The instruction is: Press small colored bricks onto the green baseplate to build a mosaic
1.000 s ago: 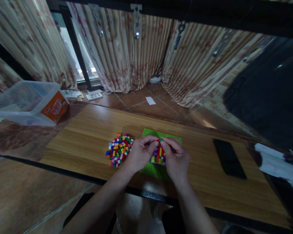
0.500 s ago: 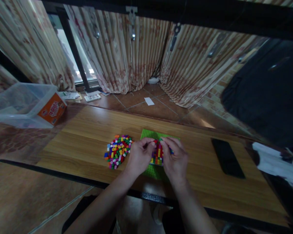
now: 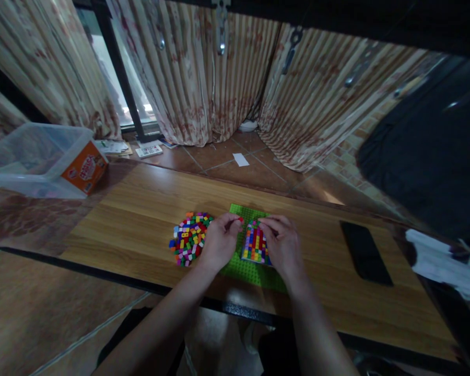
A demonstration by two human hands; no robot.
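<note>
A green baseplate (image 3: 246,267) lies on the wooden table (image 3: 141,219) in front of me. On it sits a block of small multicoloured bricks (image 3: 254,246). My left hand (image 3: 218,243) rests at the block's left side, its thumb and forefinger pinched on a small red brick (image 3: 241,220). My right hand (image 3: 282,245) lies on the block's right side with its fingertips curled at the block's top edge. A round heap of loose coloured bricks (image 3: 190,238) lies just left of my left hand.
A black phone (image 3: 363,253) lies flat at the right. A clear plastic bin (image 3: 31,156) with an orange label stands at the far left. White cloth or paper (image 3: 442,263) sits at the right edge. Curtains and tiled floor are beyond the table.
My hands have drawn slightly apart, uncovering more of the brick block. The left hand now holds a red brick a little left of the block's top.
</note>
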